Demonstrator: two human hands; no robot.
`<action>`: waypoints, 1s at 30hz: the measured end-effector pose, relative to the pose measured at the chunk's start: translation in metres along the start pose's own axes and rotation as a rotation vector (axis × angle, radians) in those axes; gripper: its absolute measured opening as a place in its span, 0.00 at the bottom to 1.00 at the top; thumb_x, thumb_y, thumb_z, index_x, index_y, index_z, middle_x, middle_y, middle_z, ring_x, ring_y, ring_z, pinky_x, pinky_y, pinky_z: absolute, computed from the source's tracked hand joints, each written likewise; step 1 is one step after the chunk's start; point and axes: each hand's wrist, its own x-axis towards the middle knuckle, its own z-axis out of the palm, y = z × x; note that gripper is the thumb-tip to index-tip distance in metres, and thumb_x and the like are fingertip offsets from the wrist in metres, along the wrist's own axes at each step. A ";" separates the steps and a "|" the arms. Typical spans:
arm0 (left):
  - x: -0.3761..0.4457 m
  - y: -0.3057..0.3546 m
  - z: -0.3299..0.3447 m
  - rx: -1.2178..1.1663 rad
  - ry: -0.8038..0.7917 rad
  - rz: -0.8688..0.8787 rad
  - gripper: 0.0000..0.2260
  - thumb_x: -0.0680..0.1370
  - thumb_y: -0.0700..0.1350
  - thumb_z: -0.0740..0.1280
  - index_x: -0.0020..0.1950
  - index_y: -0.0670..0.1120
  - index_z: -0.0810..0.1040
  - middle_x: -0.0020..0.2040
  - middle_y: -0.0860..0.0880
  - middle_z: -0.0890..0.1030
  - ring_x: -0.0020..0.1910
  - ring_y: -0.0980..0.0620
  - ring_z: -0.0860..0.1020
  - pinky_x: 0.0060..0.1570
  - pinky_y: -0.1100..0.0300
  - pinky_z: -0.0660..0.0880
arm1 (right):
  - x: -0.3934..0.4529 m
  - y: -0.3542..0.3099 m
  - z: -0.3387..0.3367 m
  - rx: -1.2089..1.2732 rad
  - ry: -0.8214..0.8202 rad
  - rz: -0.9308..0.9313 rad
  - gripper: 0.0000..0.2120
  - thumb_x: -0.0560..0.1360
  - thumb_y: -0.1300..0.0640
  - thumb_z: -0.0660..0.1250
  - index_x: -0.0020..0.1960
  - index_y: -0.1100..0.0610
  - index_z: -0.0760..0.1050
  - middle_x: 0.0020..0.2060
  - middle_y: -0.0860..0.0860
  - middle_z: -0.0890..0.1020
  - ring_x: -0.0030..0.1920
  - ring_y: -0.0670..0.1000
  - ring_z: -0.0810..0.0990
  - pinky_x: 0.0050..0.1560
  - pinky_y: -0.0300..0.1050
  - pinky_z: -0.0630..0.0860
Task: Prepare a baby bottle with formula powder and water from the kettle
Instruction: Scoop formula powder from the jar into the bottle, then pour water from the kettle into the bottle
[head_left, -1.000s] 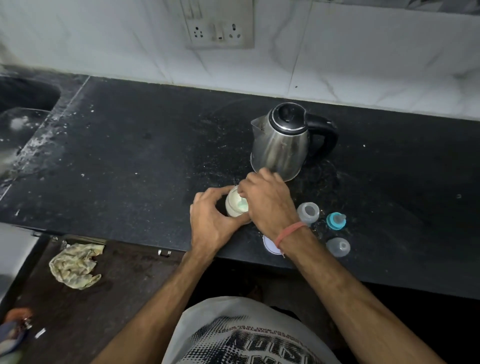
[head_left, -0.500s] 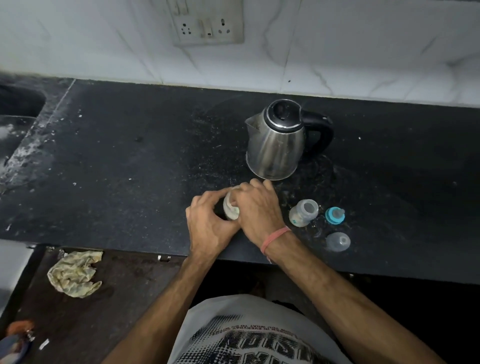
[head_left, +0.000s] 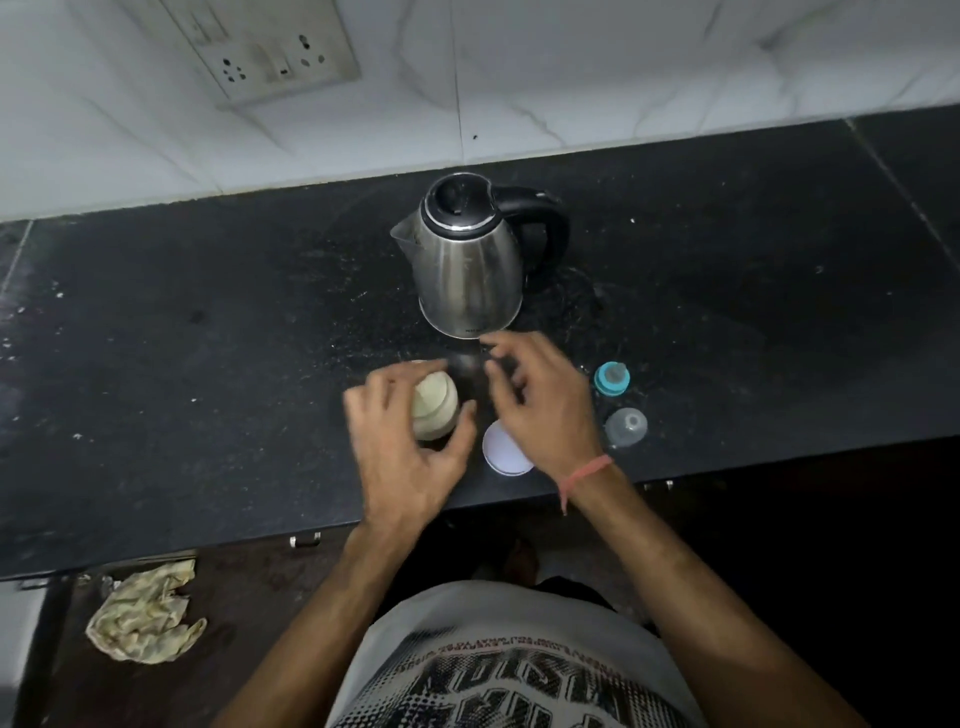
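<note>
Fingers (head_left: 387, 400) of left hand (head_left: 410, 447) around formula jar (head_left: 435, 408)

A crumpled yellowish cloth (head_left: 143, 618) lies below the black counter (head_left: 182, 374), perhaps on a floor; wall socket (head_left: 270, 57) above

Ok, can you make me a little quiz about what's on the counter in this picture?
1. True or false: the kettle stands behind the hands, lid closed.
2. Which hand holds the cream-coloured formula jar? A) left B) right C) neither
3. Fill in: the white lid lies on the ____ counter.

Key: 1 true. 2 A, the left hand; the right hand is beside it. 3 black.
</note>
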 end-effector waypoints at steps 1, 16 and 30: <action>-0.002 0.012 0.005 -0.047 -0.024 0.053 0.21 0.76 0.46 0.84 0.68 0.49 0.85 0.63 0.52 0.83 0.62 0.48 0.79 0.65 0.51 0.72 | 0.000 0.008 -0.012 0.021 0.044 0.024 0.15 0.82 0.61 0.72 0.68 0.51 0.83 0.54 0.45 0.82 0.44 0.40 0.78 0.48 0.49 0.82; 0.023 0.032 0.098 0.005 -0.515 0.081 0.43 0.78 0.51 0.81 0.88 0.40 0.66 0.79 0.41 0.75 0.78 0.39 0.73 0.80 0.43 0.70 | -0.026 0.065 -0.088 -0.085 0.178 0.299 0.16 0.81 0.62 0.73 0.67 0.49 0.82 0.58 0.43 0.80 0.45 0.46 0.82 0.52 0.50 0.83; 0.030 0.038 0.092 -0.095 -0.332 0.152 0.20 0.79 0.58 0.78 0.67 0.52 0.81 0.61 0.55 0.82 0.59 0.49 0.80 0.60 0.44 0.76 | -0.010 0.060 -0.085 -0.097 0.096 0.257 0.15 0.82 0.59 0.74 0.67 0.47 0.81 0.61 0.42 0.74 0.45 0.44 0.83 0.47 0.37 0.80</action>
